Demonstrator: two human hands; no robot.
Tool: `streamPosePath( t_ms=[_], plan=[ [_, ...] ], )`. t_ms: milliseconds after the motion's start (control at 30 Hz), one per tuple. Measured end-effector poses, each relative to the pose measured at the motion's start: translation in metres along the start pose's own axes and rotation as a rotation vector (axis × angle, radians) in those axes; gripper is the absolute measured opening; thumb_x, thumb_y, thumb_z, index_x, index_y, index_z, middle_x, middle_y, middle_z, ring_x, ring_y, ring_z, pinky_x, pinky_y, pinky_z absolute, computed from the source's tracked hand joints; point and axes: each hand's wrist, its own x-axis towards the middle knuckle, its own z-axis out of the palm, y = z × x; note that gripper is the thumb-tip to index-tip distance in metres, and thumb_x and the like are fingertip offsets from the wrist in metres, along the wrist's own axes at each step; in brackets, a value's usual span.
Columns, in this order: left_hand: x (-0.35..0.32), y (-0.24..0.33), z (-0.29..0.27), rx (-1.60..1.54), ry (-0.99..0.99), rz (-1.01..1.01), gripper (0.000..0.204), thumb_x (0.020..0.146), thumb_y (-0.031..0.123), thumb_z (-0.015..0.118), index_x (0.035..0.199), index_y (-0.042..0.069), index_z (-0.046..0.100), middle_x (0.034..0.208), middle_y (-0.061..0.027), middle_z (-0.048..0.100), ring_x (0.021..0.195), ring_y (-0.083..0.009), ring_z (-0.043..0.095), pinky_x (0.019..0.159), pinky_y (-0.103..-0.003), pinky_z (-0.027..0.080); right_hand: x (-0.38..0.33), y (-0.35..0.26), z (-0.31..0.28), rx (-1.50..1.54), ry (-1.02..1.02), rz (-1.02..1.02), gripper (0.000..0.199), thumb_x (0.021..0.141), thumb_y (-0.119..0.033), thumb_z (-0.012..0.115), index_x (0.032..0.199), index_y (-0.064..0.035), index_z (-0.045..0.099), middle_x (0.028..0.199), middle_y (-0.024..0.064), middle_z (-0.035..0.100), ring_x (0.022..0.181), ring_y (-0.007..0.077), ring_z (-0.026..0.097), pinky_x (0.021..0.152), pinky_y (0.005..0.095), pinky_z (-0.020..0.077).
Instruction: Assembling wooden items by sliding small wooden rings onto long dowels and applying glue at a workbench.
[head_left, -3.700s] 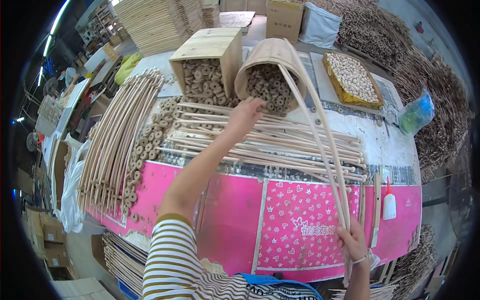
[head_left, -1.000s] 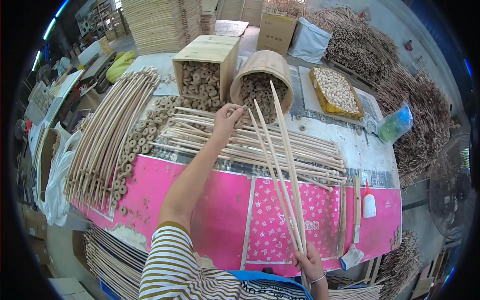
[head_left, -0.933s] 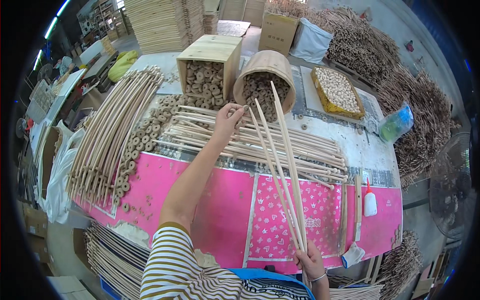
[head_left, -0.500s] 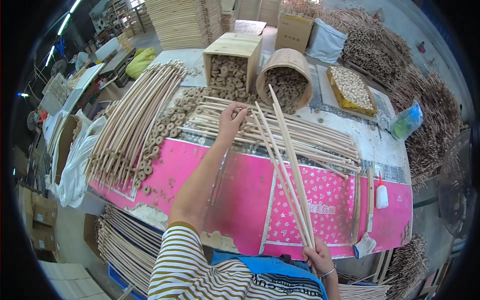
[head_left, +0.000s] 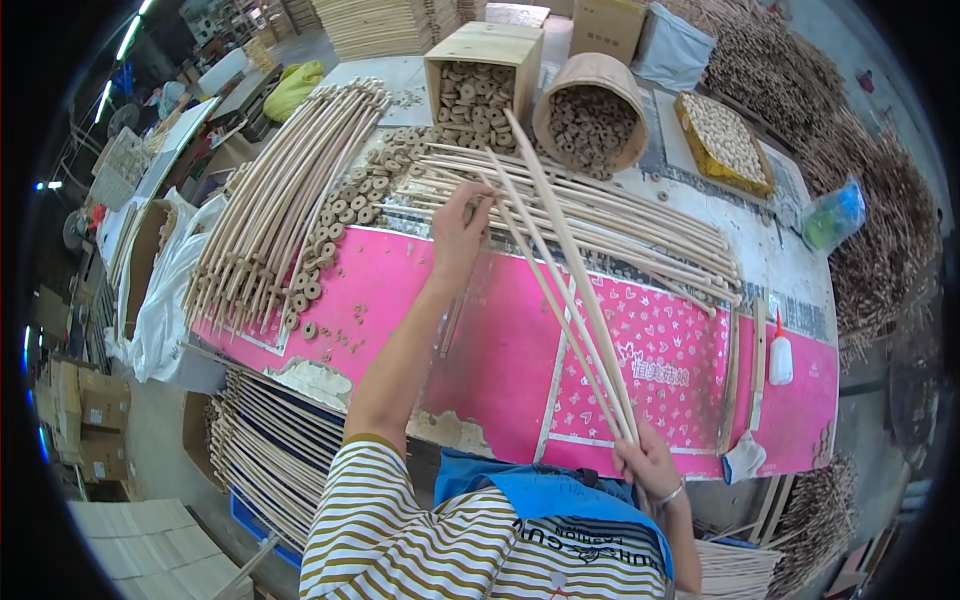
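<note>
several long wooden sticks (head_left: 560, 270) stand gripped at their lower ends in the right hand (head_left: 648, 462), fingers closed around them. the left hand (head_left: 460, 228) pinches one stick's upper end above the pink surface (head_left: 400, 300).

Right hand (head_left: 650, 467) at near table edge grips lower ends of several long rattan rods (head_left: 565, 275), fanned toward far side. Left hand (head_left: 462, 232) reaches mid-table, fingertips on one rod tip. Pink sheet (head_left: 520, 330) beneath. Round basket (head_left: 592, 110) and wooden box (head_left: 480, 75) of rings at far edge.
</note>
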Motion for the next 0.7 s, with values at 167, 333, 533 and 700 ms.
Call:
streamPosePath(
  t_ms=[167, 333, 533, 700],
  plan=[
    [-0.011, 0.001, -0.046, 0.087, 0.223, 0.065, 0.01, 0.096, 0.004, 0.064, 0.105, 0.005, 0.066, 0.068, 0.0031, 0.056, 0.055, -0.0029, 0.043, 0.047, -0.024, 0.035, 0.031, -0.051, -0.006, -0.182, -0.127, -0.1, 0.027, 0.099, -0.022, 0.062, 0.118, -0.0048, 0.056, 0.07, -0.0026, 0.055, 0.053, 0.0037, 0.049, 0.045, 0.0198, 0.0387],
    [-0.047, 0.021, -0.053, 0.053, 0.152, -0.075, 0.013, 0.095, 0.002, 0.064, 0.107, 0.002, 0.066, 0.073, 0.0021, 0.06, 0.06, -0.0026, 0.046, 0.052, -0.023, 0.039, 0.082, -0.089, -0.004, -0.383, -0.237, -0.225, 0.027, 0.099, -0.025, 0.062, 0.117, -0.0059, 0.057, 0.071, -0.003, 0.053, 0.057, 0.0047, 0.048, 0.047, 0.0235, 0.0386],
    [-0.059, -0.013, -0.075, -0.145, 0.208, -0.16, 0.018, 0.099, 0.01, 0.063, 0.116, 0.003, 0.064, 0.092, -0.008, 0.07, 0.069, -0.0073, 0.057, 0.061, -0.02, 0.047, 0.159, -0.123, -0.001, -0.774, 0.0, -0.627, 0.021, 0.096, -0.023, 0.062, 0.109, -0.0078, 0.057, 0.076, 0.0105, 0.067, 0.061, 0.0233, 0.066, 0.057, 0.0393, 0.0497],
    [-0.05, -0.076, -0.133, -1.084, 0.315, -0.587, 0.031, 0.103, 0.027, 0.058, 0.122, 0.002, 0.057, 0.099, -0.0151, 0.065, 0.076, -0.0147, 0.06, 0.059, -0.021, 0.054, 0.179, -0.152, -0.021, -0.934, 0.284, -0.906, 0.023, 0.09, -0.017, 0.066, 0.11, -0.0078, 0.059, 0.081, 0.0177, 0.065, 0.075, 0.0371, 0.065, 0.066, 0.0443, 0.0495]
  ],
)
